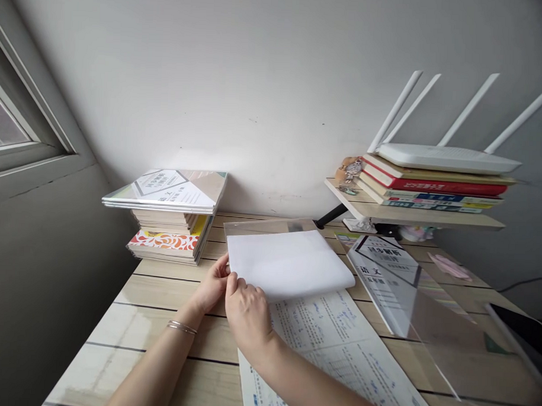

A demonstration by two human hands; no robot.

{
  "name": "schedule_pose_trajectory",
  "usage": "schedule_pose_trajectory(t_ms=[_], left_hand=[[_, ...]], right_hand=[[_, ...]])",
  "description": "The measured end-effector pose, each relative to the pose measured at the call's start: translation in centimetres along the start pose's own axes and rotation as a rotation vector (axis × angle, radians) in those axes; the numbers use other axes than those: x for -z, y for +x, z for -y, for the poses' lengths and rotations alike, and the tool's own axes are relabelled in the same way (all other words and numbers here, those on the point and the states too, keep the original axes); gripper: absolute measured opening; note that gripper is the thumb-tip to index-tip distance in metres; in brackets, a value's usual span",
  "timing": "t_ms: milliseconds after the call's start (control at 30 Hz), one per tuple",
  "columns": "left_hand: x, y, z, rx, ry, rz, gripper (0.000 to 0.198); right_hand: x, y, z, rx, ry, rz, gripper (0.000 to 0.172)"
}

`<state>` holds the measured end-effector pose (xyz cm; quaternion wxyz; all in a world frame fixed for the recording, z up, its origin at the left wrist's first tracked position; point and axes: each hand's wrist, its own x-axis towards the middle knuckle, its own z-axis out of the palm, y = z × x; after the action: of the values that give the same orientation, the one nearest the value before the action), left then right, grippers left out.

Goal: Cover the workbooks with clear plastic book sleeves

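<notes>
A folded stack of white paper lies inside or against a clear plastic sleeve, whose transparent strip shows past the paper's far edge. At the near left corner, my left hand pinches the edge with thumb and fingers; a thin bracelet circles that wrist. Right beside it, my right hand is closed on the same corner, knuckles up. The fingertips of both hands are partly hidden. Under the paper and my right forearm is a printed worksheet with blue handwriting.
At the back left stands a stack of books. To the right lie a workbook with a clear cover and a dark-screened device. A raised shelf carries books and a white router.
</notes>
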<state>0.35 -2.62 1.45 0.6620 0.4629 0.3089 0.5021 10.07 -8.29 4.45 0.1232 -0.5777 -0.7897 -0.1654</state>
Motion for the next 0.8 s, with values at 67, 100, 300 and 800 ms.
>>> schedule_pose_trajectory(t_ms=[67,100,300,800], left_hand=[[0.1,0.0,0.1,0.021,-0.016,0.02,0.076],[0.1,0.0,0.2,0.028,-0.017,0.024,0.077],[0.1,-0.1,0.3,-0.009,0.009,0.052,0.068],[-0.8,-0.1,-0.5,0.051,-0.079,0.057,0.057]], right_hand=[[-0.2,-0.2,0.1,-0.008,0.003,0.002,0.025],[-0.3,-0.1,0.1,-0.014,0.003,-0.003,0.024],[-1.1,0.2,0.4,-0.013,0.002,-0.065,0.024],[-0.6,-1.1,-18.6,-0.35,0.524,-0.49,0.017]])
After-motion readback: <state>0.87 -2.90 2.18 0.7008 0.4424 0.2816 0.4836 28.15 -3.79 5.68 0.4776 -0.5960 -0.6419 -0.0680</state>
